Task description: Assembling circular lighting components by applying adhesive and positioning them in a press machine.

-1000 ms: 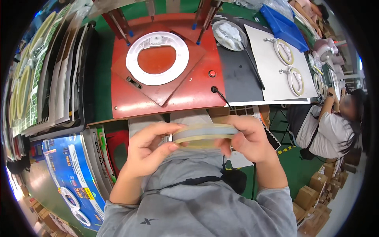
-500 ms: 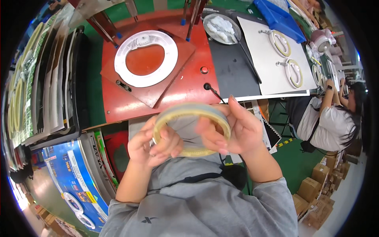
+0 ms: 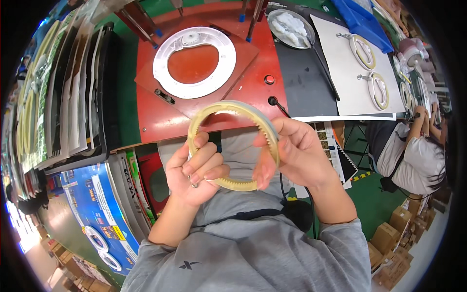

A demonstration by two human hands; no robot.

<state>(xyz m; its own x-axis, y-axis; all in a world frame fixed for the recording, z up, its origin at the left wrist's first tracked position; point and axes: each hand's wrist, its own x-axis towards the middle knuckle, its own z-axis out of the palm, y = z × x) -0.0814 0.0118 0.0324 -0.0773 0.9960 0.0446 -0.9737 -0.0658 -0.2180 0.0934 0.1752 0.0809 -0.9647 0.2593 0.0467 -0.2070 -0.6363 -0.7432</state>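
A green workbench (image 3: 127, 92) is seen, with a red fixture plate (image 3: 253, 68) laid on it as the landmark. On the plate, a white ring-shaped part (image 3: 194, 62) is seated on a raised red square, near a red push button (image 3: 268, 79) and a black knob (image 3: 272, 101). To the right of the plate a dark mat (image 3: 301, 82) is placed, and beyond it a white sheet (image 3: 340, 82) bearing two small ring parts (image 3: 362, 51). To the left of the plate, stacked flat panels (image 3: 73, 97) are stored on edge — tilted outward.
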